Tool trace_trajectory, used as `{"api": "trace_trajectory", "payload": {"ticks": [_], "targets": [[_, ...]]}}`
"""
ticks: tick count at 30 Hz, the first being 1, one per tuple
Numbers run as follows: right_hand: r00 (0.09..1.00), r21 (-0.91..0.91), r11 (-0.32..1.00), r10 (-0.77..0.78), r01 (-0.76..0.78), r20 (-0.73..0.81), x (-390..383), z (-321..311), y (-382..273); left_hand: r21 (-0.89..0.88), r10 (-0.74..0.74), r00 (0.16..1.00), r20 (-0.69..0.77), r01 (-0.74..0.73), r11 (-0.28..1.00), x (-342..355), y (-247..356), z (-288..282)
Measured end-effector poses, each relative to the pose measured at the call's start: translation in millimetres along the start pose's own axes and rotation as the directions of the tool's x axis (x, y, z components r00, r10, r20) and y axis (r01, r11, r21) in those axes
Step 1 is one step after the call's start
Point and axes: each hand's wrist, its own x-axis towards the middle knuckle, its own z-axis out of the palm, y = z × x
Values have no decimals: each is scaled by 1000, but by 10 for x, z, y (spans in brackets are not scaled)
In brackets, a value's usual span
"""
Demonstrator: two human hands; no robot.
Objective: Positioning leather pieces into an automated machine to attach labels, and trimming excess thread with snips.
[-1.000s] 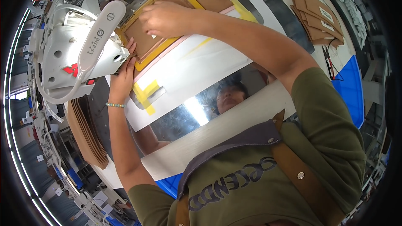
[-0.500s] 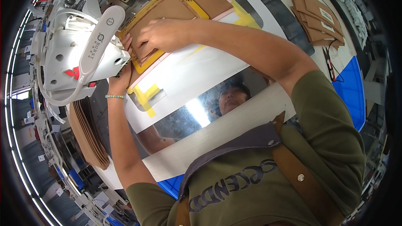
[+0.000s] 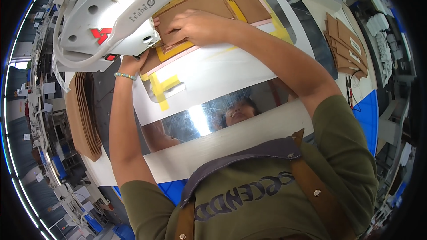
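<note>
My right hand (image 3: 198,26) lies palm down, fingers slightly bent and apart, on a brown panel (image 3: 204,4) that sits inside a yellow-edged frame (image 3: 239,11). Beside the sewing machine head (image 3: 100,31), my left hand (image 3: 132,64) is at the frame's near left corner. The machine head hides most of its fingers, so I cannot tell what they hold. Another brown panel (image 3: 249,2) lies under the frame's right side. Pink strips (image 3: 262,24) run along the near edge, over a white sheet (image 3: 209,64) with yellow tape.
A white lamp arm (image 3: 149,6) hangs over the machine head. Stacked brown pieces (image 3: 84,115) stand at left; labelled brown pieces (image 3: 344,44) lie at right, near red-handled snips (image 3: 349,93) and a blue bin (image 3: 364,113). A shiny metal plate (image 3: 187,120) lies nearest me.
The whole view has shifted with my head, so the machine and frame appear further right and higher. Both hands keep about the same places at the frame.
</note>
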Motion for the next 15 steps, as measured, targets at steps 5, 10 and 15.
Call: {"api": "trace_trajectory", "payload": {"ticks": [5,10,15], "targets": [[998,0,999,41,-41,47,55,-15,1,20,-9,1000,3,9,1000,53,-340,180],[990,-7,998,63,-62,125,104,-16,49,-32,-24,999,27,25,999,112,-472,303],[991,4,998,64,-64,117,127,1,68,-16,-16,999,36,16,1000,200,-441,329]]}}
